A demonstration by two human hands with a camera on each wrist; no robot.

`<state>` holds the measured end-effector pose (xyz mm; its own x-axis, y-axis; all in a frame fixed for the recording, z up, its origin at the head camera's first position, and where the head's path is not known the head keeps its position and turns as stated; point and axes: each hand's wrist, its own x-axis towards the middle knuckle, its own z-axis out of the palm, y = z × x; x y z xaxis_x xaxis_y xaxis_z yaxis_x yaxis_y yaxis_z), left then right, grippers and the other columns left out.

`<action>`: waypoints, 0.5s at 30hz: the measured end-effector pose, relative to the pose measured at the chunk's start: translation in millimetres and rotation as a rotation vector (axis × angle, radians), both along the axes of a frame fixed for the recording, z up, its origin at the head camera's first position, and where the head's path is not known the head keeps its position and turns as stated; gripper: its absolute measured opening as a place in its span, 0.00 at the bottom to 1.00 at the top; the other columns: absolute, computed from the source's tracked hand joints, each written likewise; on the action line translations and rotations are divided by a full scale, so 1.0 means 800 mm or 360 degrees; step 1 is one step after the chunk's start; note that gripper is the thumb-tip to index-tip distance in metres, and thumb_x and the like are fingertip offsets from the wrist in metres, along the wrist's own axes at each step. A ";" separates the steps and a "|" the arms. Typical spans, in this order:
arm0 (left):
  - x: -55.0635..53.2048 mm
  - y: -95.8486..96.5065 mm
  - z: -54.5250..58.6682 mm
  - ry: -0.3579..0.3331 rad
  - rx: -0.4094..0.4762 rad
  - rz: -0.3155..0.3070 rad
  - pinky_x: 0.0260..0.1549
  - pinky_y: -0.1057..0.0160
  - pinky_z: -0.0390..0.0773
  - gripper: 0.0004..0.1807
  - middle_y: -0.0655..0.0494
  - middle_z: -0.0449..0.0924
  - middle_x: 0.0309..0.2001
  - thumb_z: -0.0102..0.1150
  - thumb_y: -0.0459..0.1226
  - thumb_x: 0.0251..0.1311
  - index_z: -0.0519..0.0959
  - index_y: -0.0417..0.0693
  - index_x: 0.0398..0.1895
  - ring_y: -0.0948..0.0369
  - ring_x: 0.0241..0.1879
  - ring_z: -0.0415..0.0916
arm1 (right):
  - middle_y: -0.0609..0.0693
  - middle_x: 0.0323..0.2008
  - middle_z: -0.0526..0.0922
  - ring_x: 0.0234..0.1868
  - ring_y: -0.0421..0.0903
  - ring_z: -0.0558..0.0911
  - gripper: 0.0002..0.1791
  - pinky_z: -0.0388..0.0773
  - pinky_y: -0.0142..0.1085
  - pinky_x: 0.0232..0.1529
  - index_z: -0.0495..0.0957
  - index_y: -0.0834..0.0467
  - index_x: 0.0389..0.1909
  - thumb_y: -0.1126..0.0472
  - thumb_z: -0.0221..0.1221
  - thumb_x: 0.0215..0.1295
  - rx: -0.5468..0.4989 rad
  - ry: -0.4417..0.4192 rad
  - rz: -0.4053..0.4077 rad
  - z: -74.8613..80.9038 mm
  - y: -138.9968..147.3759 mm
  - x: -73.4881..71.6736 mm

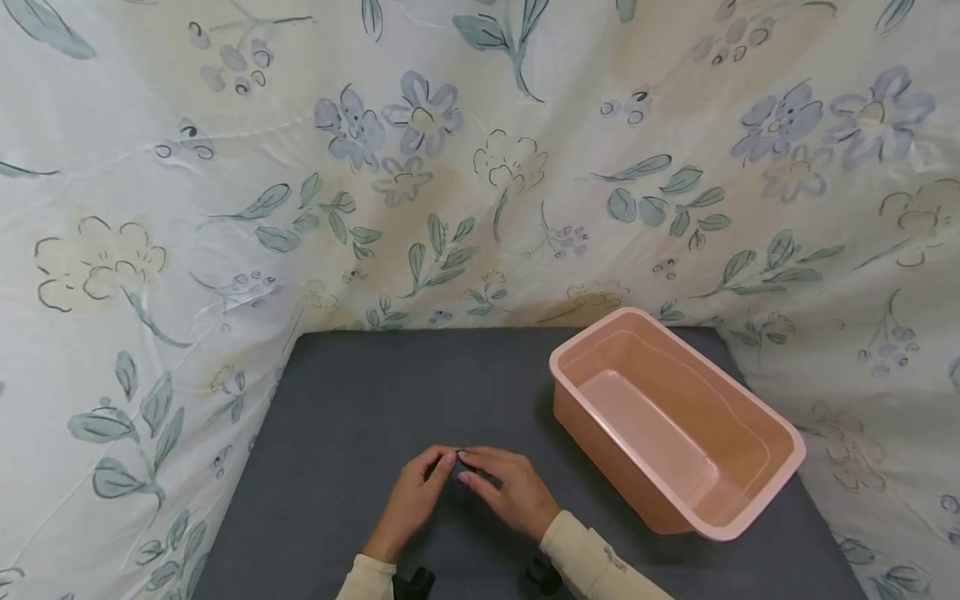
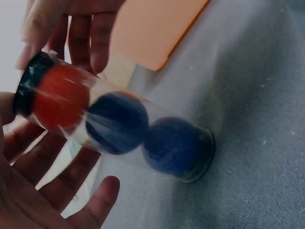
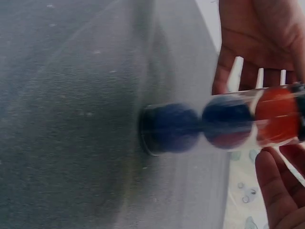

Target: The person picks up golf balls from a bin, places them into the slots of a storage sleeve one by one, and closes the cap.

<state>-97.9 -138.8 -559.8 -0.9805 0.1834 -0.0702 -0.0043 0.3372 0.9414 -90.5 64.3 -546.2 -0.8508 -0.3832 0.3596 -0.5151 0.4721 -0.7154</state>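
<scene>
A see-through tube (image 2: 138, 131) with a black cap (image 2: 29, 83) holds a red ball (image 2: 62, 97) at the capped end and two dark blue balls (image 2: 171, 144) below it. The fingertips of my left hand (image 1: 416, 496) and my right hand (image 1: 513, 492) meet around the tube's capped top, thumb and forefinger gripping from either side. In the left wrist view, the other fingers of the left hand (image 2: 52, 176) spread loosely beside the tube. From the right wrist, the tube's base (image 3: 147, 131) shows close over the dark surface, with the right hand (image 3: 281, 195) at the capped end.
A pink rectangular bin (image 1: 600, 450), with no contents visible, stands to the right of my hands on the dark grey table (image 1: 375, 392). Flowered cloth (image 1: 420, 217) hangs behind the table and along both sides.
</scene>
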 end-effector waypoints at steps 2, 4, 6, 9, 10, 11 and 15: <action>-0.001 0.001 0.001 0.0020 0.0040 0.0007 0.54 0.63 0.80 0.13 0.63 0.87 0.50 0.53 0.52 0.77 0.85 0.62 0.49 0.65 0.52 0.82 | 0.48 0.57 0.87 0.56 0.45 0.87 0.19 0.86 0.41 0.55 0.85 0.52 0.60 0.53 0.66 0.71 -0.0019 -0.0023 -0.0010 0.001 -0.001 -0.001; -0.001 0.001 0.002 0.0035 0.0064 0.0023 0.54 0.64 0.79 0.12 0.63 0.87 0.50 0.54 0.51 0.77 0.85 0.62 0.48 0.65 0.52 0.82 | 0.48 0.58 0.87 0.57 0.46 0.87 0.20 0.86 0.42 0.56 0.84 0.51 0.61 0.52 0.66 0.71 -0.0025 -0.0053 -0.0034 0.002 -0.002 -0.001; 0.000 0.001 0.003 0.0051 0.0061 0.0034 0.54 0.64 0.80 0.11 0.64 0.87 0.50 0.55 0.50 0.77 0.85 0.63 0.48 0.65 0.52 0.81 | 0.48 0.58 0.87 0.58 0.46 0.86 0.20 0.85 0.42 0.56 0.84 0.50 0.61 0.52 0.65 0.71 -0.0021 -0.0089 -0.0057 0.003 -0.003 0.000; 0.001 0.001 0.002 0.0043 0.0035 0.0034 0.54 0.64 0.79 0.10 0.65 0.87 0.50 0.56 0.50 0.77 0.85 0.63 0.48 0.64 0.53 0.81 | 0.47 0.58 0.86 0.58 0.45 0.86 0.20 0.86 0.41 0.55 0.84 0.49 0.61 0.51 0.65 0.72 -0.0015 -0.0151 -0.0087 0.003 -0.005 0.004; 0.002 0.000 0.002 0.0038 0.0028 0.0030 0.54 0.64 0.79 0.10 0.65 0.87 0.50 0.56 0.50 0.76 0.85 0.63 0.48 0.64 0.53 0.82 | 0.47 0.58 0.86 0.58 0.45 0.86 0.20 0.86 0.41 0.55 0.84 0.49 0.61 0.50 0.65 0.72 -0.0015 -0.0170 -0.0091 0.003 -0.005 0.006; 0.002 0.000 0.002 0.0029 0.0020 0.0026 0.54 0.64 0.79 0.10 0.64 0.87 0.51 0.55 0.50 0.77 0.85 0.64 0.49 0.63 0.54 0.81 | 0.47 0.58 0.86 0.57 0.44 0.86 0.20 0.86 0.40 0.54 0.83 0.49 0.62 0.50 0.64 0.73 -0.0019 -0.0199 -0.0091 0.003 -0.006 0.007; 0.002 0.000 0.002 0.0005 -0.0003 0.0005 0.54 0.63 0.80 0.14 0.58 0.86 0.54 0.54 0.52 0.77 0.83 0.61 0.55 0.61 0.55 0.81 | 0.48 0.59 0.85 0.52 0.43 0.86 0.26 0.87 0.38 0.50 0.77 0.49 0.68 0.46 0.62 0.74 -0.0013 -0.0289 -0.0093 0.004 -0.005 0.007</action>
